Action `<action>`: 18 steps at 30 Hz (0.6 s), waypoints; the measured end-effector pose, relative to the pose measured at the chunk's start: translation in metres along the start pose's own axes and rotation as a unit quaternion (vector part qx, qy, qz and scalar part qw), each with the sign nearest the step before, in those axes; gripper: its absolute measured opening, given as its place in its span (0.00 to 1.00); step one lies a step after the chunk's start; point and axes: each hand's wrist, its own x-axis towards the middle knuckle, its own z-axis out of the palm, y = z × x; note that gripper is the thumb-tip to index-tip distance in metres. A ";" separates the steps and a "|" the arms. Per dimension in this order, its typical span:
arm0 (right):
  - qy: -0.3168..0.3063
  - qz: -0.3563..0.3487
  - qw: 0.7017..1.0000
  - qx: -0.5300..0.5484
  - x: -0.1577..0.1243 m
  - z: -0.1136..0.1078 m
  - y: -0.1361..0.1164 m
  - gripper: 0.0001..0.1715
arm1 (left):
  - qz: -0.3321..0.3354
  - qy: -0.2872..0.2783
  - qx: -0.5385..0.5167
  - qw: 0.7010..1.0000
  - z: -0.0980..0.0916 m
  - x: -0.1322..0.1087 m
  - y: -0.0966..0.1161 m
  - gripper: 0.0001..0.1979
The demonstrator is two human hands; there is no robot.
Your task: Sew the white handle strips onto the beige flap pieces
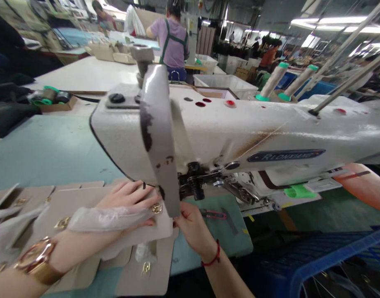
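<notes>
Head view, left to right: left hand (127,203), grip flat and open, pressing beige panel (137,236) to tabletop (47,153), lower centre. Right hand (190,225) pinching panel's right edge just below sewing machine (227,128). Panel's long axis left-right; both hands touching it.

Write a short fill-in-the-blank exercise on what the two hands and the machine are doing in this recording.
1. The left hand lies flat on a beige panel bearing a ____ coloured metal clasp.
2. On the left wrist sits a gold ____.
3. The right hand holds the panel edge below the head of a white ____ machine.
4. Around the right wrist runs a thin ____ cord.

Missing words: gold; watch; sewing; red
</notes>
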 end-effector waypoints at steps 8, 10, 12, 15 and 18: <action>0.094 0.025 0.995 0.019 0.000 0.010 0.013 0.20 | 0.018 -0.050 0.110 0.993 -0.005 0.004 0.011 0.21; 0.105 0.015 0.994 -0.001 0.000 0.013 0.014 0.20 | 0.015 -0.043 0.114 0.992 -0.005 0.005 0.013 0.19; 0.112 0.028 0.993 0.002 0.000 0.013 0.016 0.21 | 0.018 -0.029 0.105 0.994 -0.003 0.006 0.013 0.18; 0.117 0.046 0.992 0.017 -0.001 0.012 0.017 0.21 | 0.021 -0.003 0.071 0.997 0.004 0.006 0.010 0.16; 0.113 0.038 0.993 0.023 -0.001 0.013 0.016 0.21 | 0.022 0.018 0.052 0.998 0.011 0.005 0.006 0.15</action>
